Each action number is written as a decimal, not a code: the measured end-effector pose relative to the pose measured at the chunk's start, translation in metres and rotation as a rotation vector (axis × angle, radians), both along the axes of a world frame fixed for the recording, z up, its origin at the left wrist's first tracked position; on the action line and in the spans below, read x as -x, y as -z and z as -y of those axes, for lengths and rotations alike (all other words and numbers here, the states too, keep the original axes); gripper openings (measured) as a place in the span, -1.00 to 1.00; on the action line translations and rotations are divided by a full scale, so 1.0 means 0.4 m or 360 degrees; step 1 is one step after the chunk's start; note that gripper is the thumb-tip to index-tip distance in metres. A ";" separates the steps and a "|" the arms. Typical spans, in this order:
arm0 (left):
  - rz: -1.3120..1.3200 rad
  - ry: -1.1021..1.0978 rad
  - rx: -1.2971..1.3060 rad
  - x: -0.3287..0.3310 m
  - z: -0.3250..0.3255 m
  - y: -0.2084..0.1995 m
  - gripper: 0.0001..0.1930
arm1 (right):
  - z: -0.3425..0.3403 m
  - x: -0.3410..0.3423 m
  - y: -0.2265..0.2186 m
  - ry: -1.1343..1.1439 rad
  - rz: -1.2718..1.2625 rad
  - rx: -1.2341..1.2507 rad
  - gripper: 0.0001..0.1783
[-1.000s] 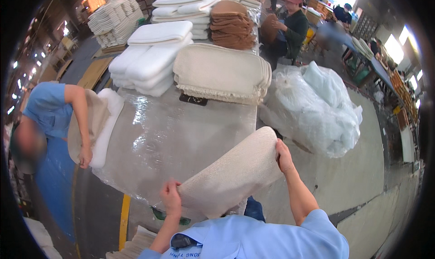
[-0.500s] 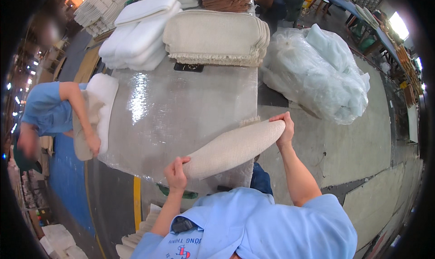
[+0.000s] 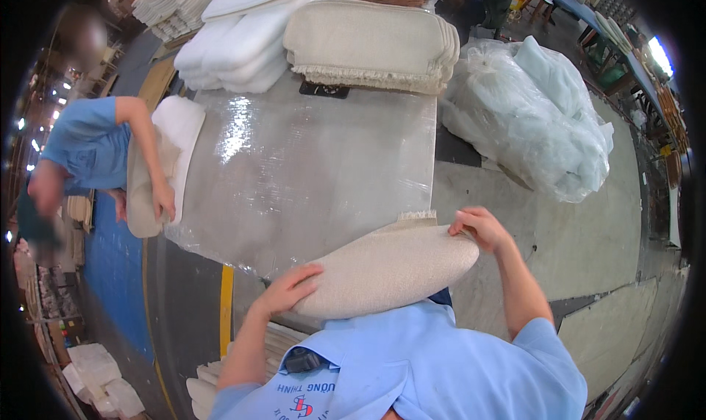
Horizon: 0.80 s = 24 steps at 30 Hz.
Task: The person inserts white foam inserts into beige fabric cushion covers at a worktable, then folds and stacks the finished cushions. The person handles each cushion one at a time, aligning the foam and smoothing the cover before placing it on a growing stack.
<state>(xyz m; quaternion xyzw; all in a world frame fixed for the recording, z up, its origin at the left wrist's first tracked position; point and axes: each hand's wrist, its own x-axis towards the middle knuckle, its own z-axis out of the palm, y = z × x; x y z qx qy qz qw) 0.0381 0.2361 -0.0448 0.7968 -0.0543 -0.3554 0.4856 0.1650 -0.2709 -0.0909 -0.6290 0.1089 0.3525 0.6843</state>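
Note:
A beige fabric cover (image 3: 390, 271), long and rounded at its ends, is held in front of my chest at the table's near edge. A fringed edge shows along its far side, by the right end. My left hand (image 3: 290, 289) lies on the cover's left end, thumb hidden, fingers resting over the fabric. At the other end my right hand (image 3: 482, 229) pinches the upper edge between thumb and fingers. The plastic-wrapped table (image 3: 316, 162) lies just beyond the cover.
A stack of beige covers (image 3: 371, 45) and white padding pieces (image 3: 243, 37) stand at the table's far side. A co-worker (image 3: 95, 148) handles a beige cover over white padding at the left. A big plastic bag (image 3: 529, 118) of pale material sits at the right.
The cover has come nearer my body and its broad face has tilted into view. My left hand has shifted from gripping the end tip to lying over it.

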 end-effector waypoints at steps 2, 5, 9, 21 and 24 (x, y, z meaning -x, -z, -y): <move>0.0091 0.0466 -0.0348 -0.056 0.050 0.022 -0.39 | -0.113 -0.116 -0.079 -0.0741 0.0157 0.0641 -0.58; 0.0021 0.0695 -0.0475 -0.121 0.214 0.081 -0.31 | -0.221 -0.157 -0.013 -0.1379 0.0803 0.1388 -0.49; 0.0251 0.0483 -0.0666 -0.161 0.301 0.121 -0.33 | -0.369 -0.112 0.034 -0.1731 0.1168 0.1770 -0.38; 0.0769 -0.0098 -0.0355 -0.160 0.342 0.207 -0.60 | -0.306 0.002 0.059 -0.0968 0.1453 0.0969 -0.72; 0.0587 -0.0297 -0.0213 -0.162 0.337 0.183 -0.60 | -0.331 0.003 0.032 -0.0996 0.1498 0.0912 -0.65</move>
